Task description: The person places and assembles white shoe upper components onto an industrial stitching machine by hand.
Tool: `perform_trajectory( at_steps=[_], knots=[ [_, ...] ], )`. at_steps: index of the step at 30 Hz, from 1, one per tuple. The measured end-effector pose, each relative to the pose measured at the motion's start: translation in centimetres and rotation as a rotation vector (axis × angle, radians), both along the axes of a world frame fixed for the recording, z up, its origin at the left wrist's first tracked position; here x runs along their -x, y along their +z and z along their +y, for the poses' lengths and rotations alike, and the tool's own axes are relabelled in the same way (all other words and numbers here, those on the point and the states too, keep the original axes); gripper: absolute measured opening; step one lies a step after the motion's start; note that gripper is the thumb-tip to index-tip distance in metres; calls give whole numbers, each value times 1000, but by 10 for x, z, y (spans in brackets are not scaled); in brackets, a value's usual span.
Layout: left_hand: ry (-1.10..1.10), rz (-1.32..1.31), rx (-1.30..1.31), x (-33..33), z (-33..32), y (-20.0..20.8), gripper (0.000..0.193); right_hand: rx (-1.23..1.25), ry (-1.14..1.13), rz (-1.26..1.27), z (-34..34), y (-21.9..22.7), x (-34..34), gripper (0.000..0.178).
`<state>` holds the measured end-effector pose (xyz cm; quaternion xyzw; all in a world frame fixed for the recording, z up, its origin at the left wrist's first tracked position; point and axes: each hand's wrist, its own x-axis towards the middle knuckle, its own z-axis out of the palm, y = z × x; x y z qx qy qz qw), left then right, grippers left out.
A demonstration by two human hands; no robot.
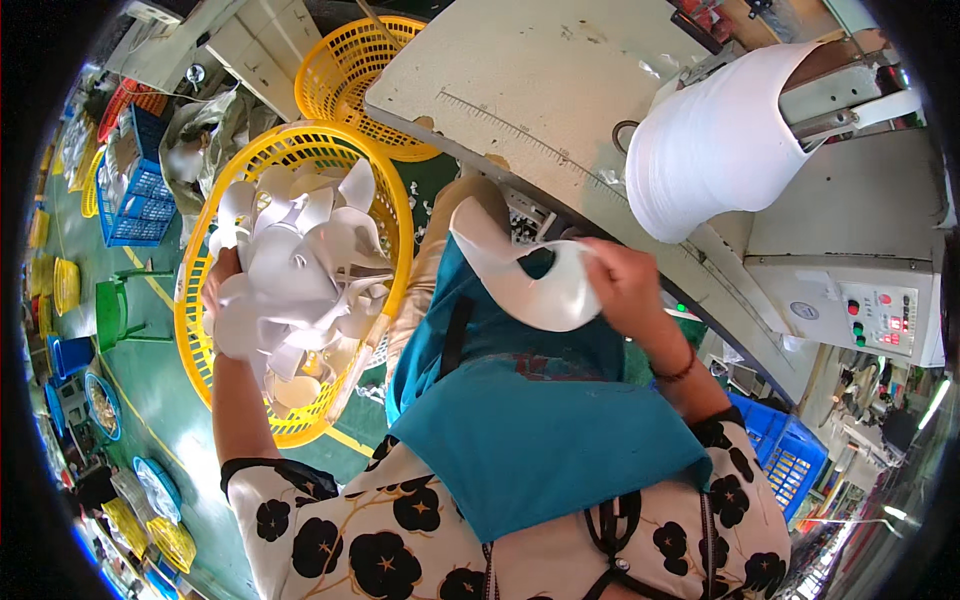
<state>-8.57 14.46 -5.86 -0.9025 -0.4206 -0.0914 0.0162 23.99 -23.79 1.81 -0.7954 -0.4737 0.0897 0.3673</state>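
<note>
My right hand (630, 287) pinches the edge of a curved white sheet piece (555, 295), a shoe-part-like shape with a rounded cutout. It hangs over my lap, above the teal apron (540, 430). My left hand (222, 275) reaches into a yellow plastic basket (405, 235) on my left, among many loose white sheet pieces (290, 262) of similar curved shapes. One of those pieces covers much of that hand, so I cannot make out what its fingers do.
A machine table (520, 70) with a ruler scale stands ahead to the right, carrying a large white roll (710, 140). Its control box (840, 305) has buttons and a lit display. Another yellow basket (330, 65) stands behind. A blue crate (775, 450) sits at right, a green stool (112, 315) at left.
</note>
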Motion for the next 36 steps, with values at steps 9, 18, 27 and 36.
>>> perform_trajectory(
  at_steps=[9, 18, 27, 36],
  knots=[
    [-415, -382, -102, -109, -48, 67, 13, -127, -153, 412, -12, 44, 11, 21],
    [-579, -658, 1612, -197, -176, 155, 31, -280, 75, -626, -7, 55, 29, 24],
    [-620, -927, 1991, -236, -193, 209, 25, -518, 135, -138, -29, 113, 1, 45],
    [-966, -467, 2183, -283, -210, 277, 23, -631, 138, 869, -28, 159, -26, 37]
  ],
)
